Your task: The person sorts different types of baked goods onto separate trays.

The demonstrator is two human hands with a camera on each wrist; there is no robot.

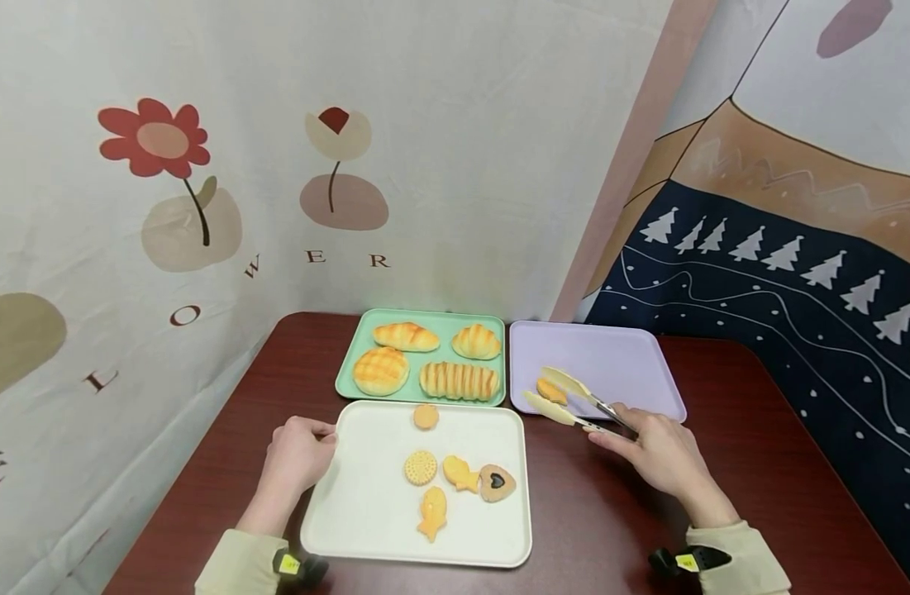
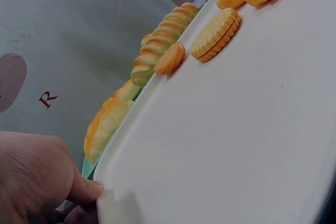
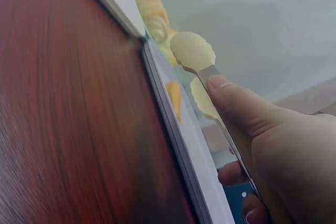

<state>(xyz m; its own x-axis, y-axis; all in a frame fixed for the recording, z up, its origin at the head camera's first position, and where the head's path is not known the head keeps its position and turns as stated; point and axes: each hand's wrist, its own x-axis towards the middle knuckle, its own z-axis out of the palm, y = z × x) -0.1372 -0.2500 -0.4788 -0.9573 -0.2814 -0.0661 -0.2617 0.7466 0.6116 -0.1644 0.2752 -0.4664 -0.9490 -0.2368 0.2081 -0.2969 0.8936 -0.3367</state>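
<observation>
Right hand [image 1: 663,450] grips the tongs [image 1: 574,397], their tips apart beside a small cookie [image 1: 551,390] on the purple tray [image 1: 618,359], far right. Left hand [image 1: 298,454] pinches the white tray's [image 1: 365,504] left edge, likely steadying it on the bench [image 1: 596,512].
</observation>
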